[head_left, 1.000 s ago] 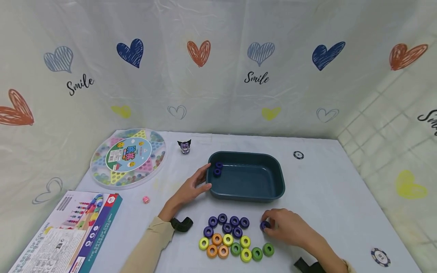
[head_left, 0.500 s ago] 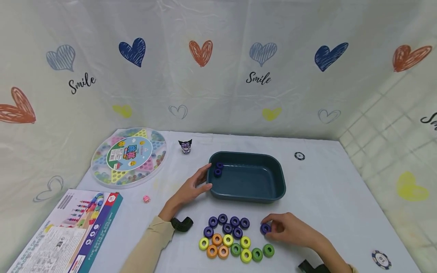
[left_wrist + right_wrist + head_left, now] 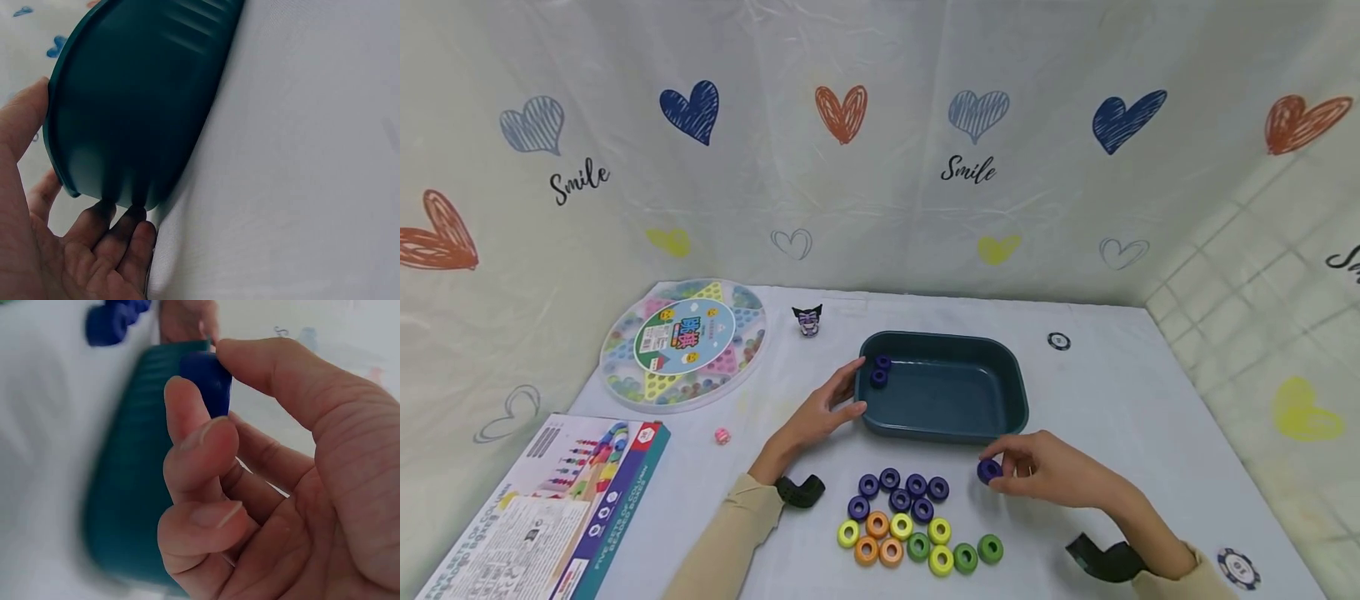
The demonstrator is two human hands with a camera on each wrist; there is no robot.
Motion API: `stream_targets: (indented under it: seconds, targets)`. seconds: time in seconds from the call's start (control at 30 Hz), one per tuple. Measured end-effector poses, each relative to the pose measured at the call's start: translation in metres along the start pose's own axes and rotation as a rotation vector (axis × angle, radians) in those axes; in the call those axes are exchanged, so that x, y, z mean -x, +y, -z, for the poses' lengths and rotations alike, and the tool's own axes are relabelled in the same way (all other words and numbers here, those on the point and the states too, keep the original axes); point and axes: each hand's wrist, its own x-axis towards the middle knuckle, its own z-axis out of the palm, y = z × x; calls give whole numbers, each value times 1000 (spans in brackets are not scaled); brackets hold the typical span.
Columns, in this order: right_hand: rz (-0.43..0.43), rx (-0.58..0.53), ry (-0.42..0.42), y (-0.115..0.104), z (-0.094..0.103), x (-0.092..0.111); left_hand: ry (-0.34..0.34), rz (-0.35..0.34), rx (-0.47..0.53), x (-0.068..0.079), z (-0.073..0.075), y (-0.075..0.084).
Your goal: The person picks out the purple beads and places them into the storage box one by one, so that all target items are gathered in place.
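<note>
My right hand pinches a dark purple ring-shaped bead between thumb and fingertips, just in front of the front right corner of the dark teal tray. In the right wrist view the purple bead overlaps the tray's side wall. At the tray's left end, my left hand rests its thumb and fingertips on the rim and outer wall. The left wrist view has those fingers against the tray wall. Inside the tray, two purple beads lie by the left wall.
Several purple beads lie before the tray, with orange, yellow and green beads nearer me. Leftward are a round board game, a flat box and a small pink thing. A poker chip lies front right.
My right hand has lifted the pinched purple bead and moved it forward toward the tray. My left hand stays at the tray's left end.
</note>
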Motion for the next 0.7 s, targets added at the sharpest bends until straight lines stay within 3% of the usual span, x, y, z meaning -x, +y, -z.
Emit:
stream_targets:
  seconds: [0.3, 0.7]
  targets:
    - [59, 69, 31, -10, 33, -35, -4, -9, 6, -1, 0, -1]
    - [77, 78, 1, -10, 54, -90, -10, -16, 12, 0, 2, 0]
